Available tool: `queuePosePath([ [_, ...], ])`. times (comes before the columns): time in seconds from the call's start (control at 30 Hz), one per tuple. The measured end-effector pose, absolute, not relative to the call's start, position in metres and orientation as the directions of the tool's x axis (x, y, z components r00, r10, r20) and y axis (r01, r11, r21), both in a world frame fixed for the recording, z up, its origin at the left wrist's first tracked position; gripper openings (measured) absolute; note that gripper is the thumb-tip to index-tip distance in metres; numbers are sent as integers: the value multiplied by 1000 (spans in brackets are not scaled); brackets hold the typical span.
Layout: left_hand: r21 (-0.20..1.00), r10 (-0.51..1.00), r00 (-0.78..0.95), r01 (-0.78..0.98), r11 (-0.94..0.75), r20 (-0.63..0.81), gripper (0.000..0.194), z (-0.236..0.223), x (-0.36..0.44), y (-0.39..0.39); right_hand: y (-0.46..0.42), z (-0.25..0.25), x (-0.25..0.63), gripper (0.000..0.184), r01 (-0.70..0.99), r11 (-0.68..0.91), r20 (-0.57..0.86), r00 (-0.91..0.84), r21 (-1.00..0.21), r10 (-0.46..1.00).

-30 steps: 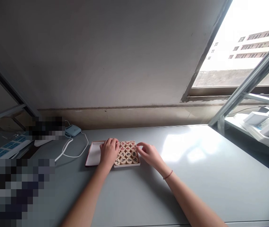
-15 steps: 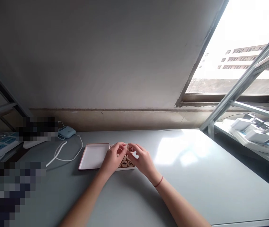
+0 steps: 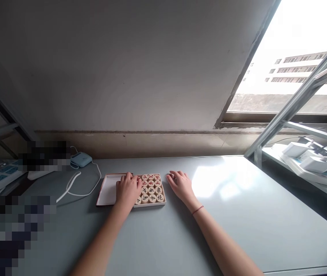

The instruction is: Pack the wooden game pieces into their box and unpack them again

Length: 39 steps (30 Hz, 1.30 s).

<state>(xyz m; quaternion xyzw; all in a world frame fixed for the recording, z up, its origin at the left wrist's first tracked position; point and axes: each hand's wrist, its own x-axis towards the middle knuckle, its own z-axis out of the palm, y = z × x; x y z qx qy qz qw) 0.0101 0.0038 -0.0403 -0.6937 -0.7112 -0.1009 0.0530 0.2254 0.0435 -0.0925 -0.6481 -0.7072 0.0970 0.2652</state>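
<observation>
Many round pieces [image 3: 151,190] inside the box [image 3: 152,205], likely light, hard, best pinched by rims. Over its left edge, left hand [image 3: 127,189], grip hidden; beyond its right edge, right hand [image 3: 180,186], loosely spread.

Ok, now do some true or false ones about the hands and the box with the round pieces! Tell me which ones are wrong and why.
1. The round pieces sit in rows in the box. True.

2. Every piece is marked in black. False: the far rows show red, the near rows black.

3. There is a thin reddish bracelet just behind the right hand. True.

4. The right hand is to the left of the box. False: it is to the right of the box, apart from it.

5. From here, the left hand hides part of the box and part of the shallow tray beside it. True.
</observation>
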Motion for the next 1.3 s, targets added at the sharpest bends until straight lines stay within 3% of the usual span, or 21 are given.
queuePosePath([
  [0.17,110,975,-64,993,41,213,35,-39,20,4,36,-87,220,32,851,142,224,-29,-506,974],
  [0.3,57,957,-114,993,102,266,36,-35,19,3,35,-86,219,32,844,144,214,-35,-517,976],
  [0.67,34,968,-100,995,94,231,40,-39,24,3,34,-87,218,35,823,139,229,-11,-551,973],
  [1.0,141,967,-159,981,132,197,32,-45,21,8,35,-88,217,34,783,133,251,30,-607,968],
  [1.3,225,959,-86,974,24,270,21,-50,13,9,36,-90,218,29,745,194,345,51,-638,937],
])
